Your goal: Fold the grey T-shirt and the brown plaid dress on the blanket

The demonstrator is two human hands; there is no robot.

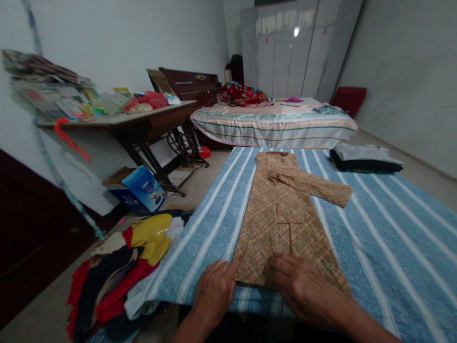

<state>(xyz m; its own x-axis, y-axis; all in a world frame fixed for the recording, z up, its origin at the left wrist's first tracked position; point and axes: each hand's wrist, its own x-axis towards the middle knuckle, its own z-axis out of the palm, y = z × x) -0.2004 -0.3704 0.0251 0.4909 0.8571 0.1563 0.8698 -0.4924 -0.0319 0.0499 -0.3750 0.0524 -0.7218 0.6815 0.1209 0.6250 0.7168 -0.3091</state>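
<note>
A brown checked coat [259, 219] lies flat on the blue-and-white striped bedsheet [207, 228], its collar at the far end and its hem towards me. One sleeve [324, 187] crosses the upper part and sticks out to the right; the other sleeve cannot be made out. At the near left corner of the hem, my left hand [216, 288] is closed on the cloth's edge. My right hand [303, 286] bends over the middle of the hem, fingers together and gripping the fabric. Its fingertips are partly hidden.
Folded clothes [366, 158] are stacked on the sheet's far right. Left of the bed lies a heap of loose clothes [121, 271], with a blue box [144, 188] behind it. A cluttered sewing table [157, 113] lines the wall. Another bed [274, 128] stands beyond.
</note>
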